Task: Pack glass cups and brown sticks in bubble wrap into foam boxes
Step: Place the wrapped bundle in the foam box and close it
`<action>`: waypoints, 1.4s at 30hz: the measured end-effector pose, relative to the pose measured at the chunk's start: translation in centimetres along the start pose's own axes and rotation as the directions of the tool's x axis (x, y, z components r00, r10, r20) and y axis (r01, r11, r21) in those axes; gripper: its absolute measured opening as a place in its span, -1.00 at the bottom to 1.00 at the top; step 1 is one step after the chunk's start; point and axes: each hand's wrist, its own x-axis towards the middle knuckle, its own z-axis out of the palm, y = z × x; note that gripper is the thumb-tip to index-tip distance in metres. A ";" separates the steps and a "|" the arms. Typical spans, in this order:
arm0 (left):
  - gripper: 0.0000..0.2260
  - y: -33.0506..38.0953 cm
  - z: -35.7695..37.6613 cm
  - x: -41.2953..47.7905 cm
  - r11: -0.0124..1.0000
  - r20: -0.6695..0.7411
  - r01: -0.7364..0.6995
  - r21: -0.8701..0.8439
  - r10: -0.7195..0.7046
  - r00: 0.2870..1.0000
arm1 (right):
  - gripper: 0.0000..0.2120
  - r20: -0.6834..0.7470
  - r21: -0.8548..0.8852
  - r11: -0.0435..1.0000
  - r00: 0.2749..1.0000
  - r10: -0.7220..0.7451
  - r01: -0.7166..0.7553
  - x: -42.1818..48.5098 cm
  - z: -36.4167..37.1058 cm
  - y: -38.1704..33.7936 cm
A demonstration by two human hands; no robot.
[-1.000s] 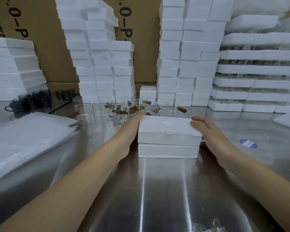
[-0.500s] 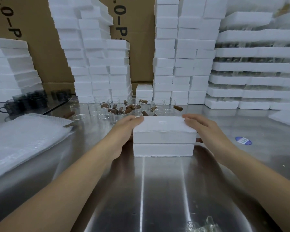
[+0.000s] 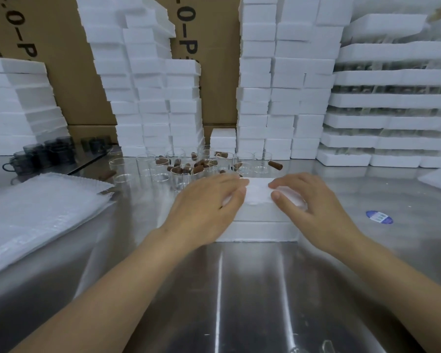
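- Since a second ago, my left hand [image 3: 209,202] and right hand [image 3: 311,200] moved from the foam box [image 3: 260,230] sides onto its top.
- Fingers flat, pressing down, tips nearly meeting mid-frame.

Your work surface is a brushed stainless-steel table [image 3: 239,289] (overhead light streaks its sheen lengthwise). At its rear stand large brown cardboard cartons [image 3: 69,72] with black print. A blue sticker [image 3: 379,217] lies at its right.
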 end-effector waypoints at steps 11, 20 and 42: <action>-0.52 -0.3 -0.3 0.0 0.997 0.206 0.063 -0.053 -0.051 0.977 | -0.68 0.020 0.057 0.998 1.000 0.023 -0.024 -0.2 0.3 0.4; -0.84 -1.0 -1.7 1.6 0.571 0.014 0.379 -0.728 -0.541 0.841 | -0.60 0.056 0.563 0.741 0.912 0.406 -0.365 0.9 -0.3 1.7; -0.69 -1.3 -1.6 1.2 0.376 0.451 0.678 -0.632 -0.532 0.716 | -0.47 0.564 0.518 0.557 0.749 0.349 -0.649 2.8 -0.5 4.3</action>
